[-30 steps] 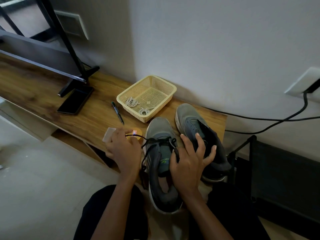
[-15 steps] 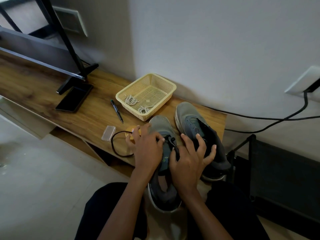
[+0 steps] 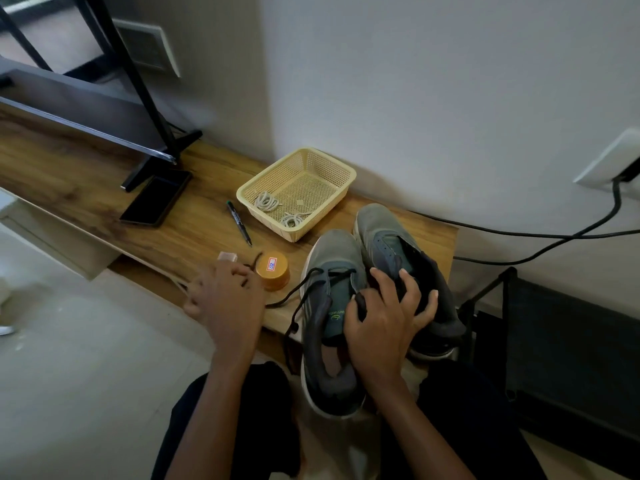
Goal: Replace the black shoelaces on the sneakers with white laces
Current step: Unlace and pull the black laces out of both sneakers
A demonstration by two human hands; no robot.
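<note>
The black lace (image 3: 294,289) is gripped in the curled fingers of the left hand (image 3: 225,299) and held stretched out to the left, just beside an orange tub (image 3: 273,270) and a small clear box (image 3: 227,257). Its other end is threaded through the lower eyelets of the near sneaker (image 3: 332,251), whose heel overhangs the front edge of the worktop (image 3: 86,174). That sneaker is pressed down by the spread fingers of the right hand (image 3: 384,323), which also reach onto the far sneaker (image 3: 391,237). The white laces (image 3: 266,202) are coiled in the basket (image 3: 346,174) behind, untouched.

Several slips are likely from here. If the lace is pulled harder than the sneaker is pinned, the sneaker could be dragged sideways or tipped off the edge. The lace tip may be caught in an eyelet and the pull turned into a jerk. The tub or the box could be swept off the worktop by the stretched lace or the hand.
</note>
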